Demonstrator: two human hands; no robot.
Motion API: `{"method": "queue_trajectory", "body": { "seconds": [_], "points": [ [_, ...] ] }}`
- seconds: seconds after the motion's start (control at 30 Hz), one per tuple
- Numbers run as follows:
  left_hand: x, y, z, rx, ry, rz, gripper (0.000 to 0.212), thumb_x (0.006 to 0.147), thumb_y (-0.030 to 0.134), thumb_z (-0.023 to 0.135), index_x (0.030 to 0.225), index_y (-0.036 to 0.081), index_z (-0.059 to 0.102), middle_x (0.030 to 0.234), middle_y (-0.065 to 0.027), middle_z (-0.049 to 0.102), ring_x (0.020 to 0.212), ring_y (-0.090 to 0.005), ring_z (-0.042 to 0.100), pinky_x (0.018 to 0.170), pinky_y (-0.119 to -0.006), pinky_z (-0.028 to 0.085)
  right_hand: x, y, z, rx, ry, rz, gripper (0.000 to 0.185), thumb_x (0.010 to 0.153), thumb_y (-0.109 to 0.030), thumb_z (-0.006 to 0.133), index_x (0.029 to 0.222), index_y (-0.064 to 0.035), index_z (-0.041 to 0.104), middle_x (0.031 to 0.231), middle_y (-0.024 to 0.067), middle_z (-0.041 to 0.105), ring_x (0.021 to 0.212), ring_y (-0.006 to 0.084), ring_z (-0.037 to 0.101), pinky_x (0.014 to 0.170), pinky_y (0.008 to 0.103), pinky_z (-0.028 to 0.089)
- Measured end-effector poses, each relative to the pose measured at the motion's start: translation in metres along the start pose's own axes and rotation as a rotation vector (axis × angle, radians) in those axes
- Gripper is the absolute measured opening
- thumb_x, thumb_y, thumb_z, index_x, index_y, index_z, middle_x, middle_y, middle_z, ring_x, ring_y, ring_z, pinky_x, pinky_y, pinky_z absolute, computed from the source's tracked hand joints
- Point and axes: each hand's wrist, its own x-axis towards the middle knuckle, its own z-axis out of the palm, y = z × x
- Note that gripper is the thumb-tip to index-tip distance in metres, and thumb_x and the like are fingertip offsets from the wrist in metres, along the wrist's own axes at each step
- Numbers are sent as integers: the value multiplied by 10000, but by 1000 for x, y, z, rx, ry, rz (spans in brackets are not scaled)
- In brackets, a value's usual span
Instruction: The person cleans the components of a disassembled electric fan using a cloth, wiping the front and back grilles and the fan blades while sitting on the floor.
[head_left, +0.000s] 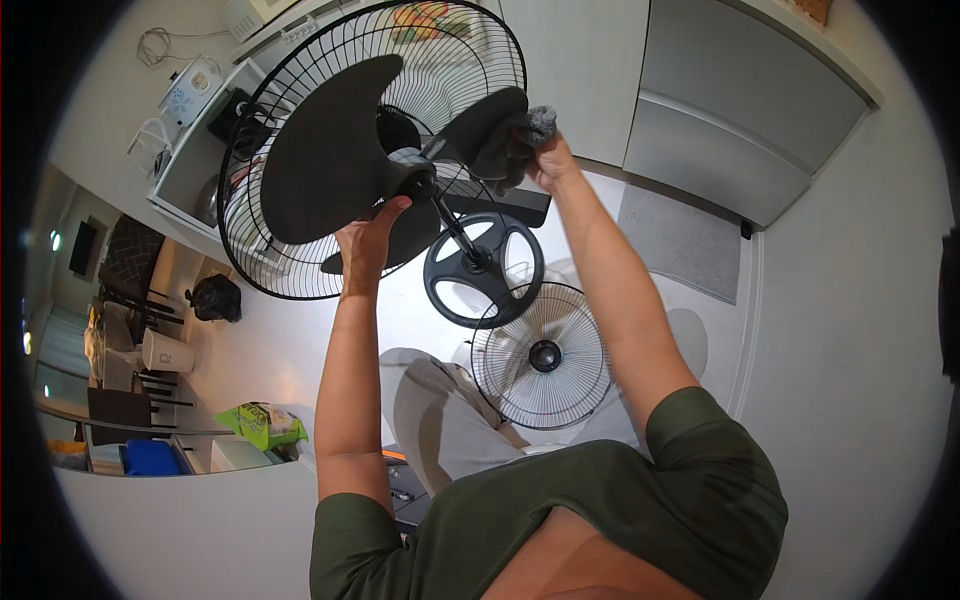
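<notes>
A black-bladed stand fan stands before me with its rear wire grille (292, 281) behind the blades. My left hand (369, 236) grips the fan blade assembly (322, 157) near its hub, the thumb lying beside the hub. In my right hand (553, 161) is a dark grey cloth (504, 154), pressed around the outer end of the right-hand blade (480, 124). Below the blades, a metal pole runs down to the round black fan base (484, 270) on the floor. The detached front grille (544, 382) rests by my legs, its round black centre cap facing up.
Grey drawers (735, 112) and a grey floor mat (679, 240) are at the right. A white shelf unit (180, 180) stands behind the fan at the left. Farther left are a black rubbish bag (216, 298), a white bin (166, 351) and a green bag (262, 424).
</notes>
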Motion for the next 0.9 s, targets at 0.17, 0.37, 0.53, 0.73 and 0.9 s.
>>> {"method": "queue_trajectory", "body": {
  "seconds": [0.17,0.37,0.53,0.73,0.9],
  "points": [
    [-17,-2,4,14,194,-35,350,721,116,767,985,-31,590,949,-68,595,873,-175,545,824,-276,431,-5,60,46,426,235,95,319,813,-199,651,1093,-82,556,1049,121,607,998,302,575,892,528,445],
    [-14,-8,30,114,253,36,462,743,236,762,1062,-38,572,1023,-74,580,936,-195,538,900,-318,405,23,47,98,841,208,87,263,906,-186,504,1150,-91,529,1117,117,590,1045,292,564,944,487,430],
    [-14,-34,33,-109,345,65,691,817,363,672,1309,-31,388,1296,-118,453,1181,-203,425,1028,-310,291,2,39,144,441,107,-44,216,881,-155,551,1071,-56,571,1020,81,625,938,228,608,857,367,491],
    [-25,-36,43,-226,385,-72,658,786,381,700,1242,-26,457,1233,-100,495,1129,-199,451,989,-299,318,-29,16,122,-361,53,-163,224,759,65,540,970,22,604,929,94,647,840,175,624,736,292,499],
    [-26,-47,34,-152,348,-31,614,776,259,728,1276,16,468,1256,-77,500,1079,-179,492,958,-283,367,-72,-3,158,-764,293,-374,258,688,26,571,938,19,631,854,157,657,824,267,649,737,328,496]
  ]
}}
